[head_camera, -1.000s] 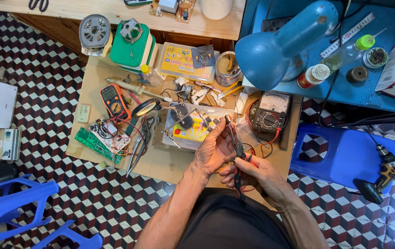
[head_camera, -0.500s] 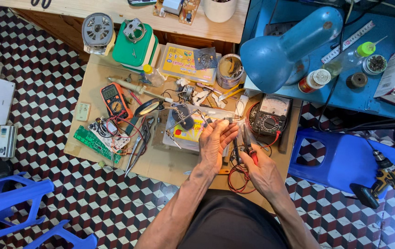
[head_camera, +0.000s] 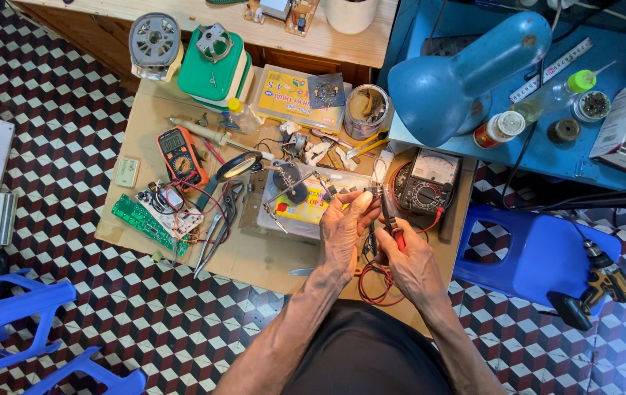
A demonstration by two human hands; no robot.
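a person works a small electronic part (head_camera: pixel 366 192) with red-handled pliers (head_camera: pixel 390 216) over a cluttered low table (head_camera: pixel 254 256), a step that looks like gripping or trimming a lead; the next move seems to call for a steady, fine squeeze. the left hand (head_camera: pixel 342 234) is curled, fingertips pinching the part just above a yellow-labelled plastic box (head_camera: pixel 306 208). the right hand (head_camera: pixel 409 262) is closed around the pliers' handles. an analog meter (head_camera: pixel 430 186) sits just beside them, red wire (head_camera: pixel 379 281) coiled below.
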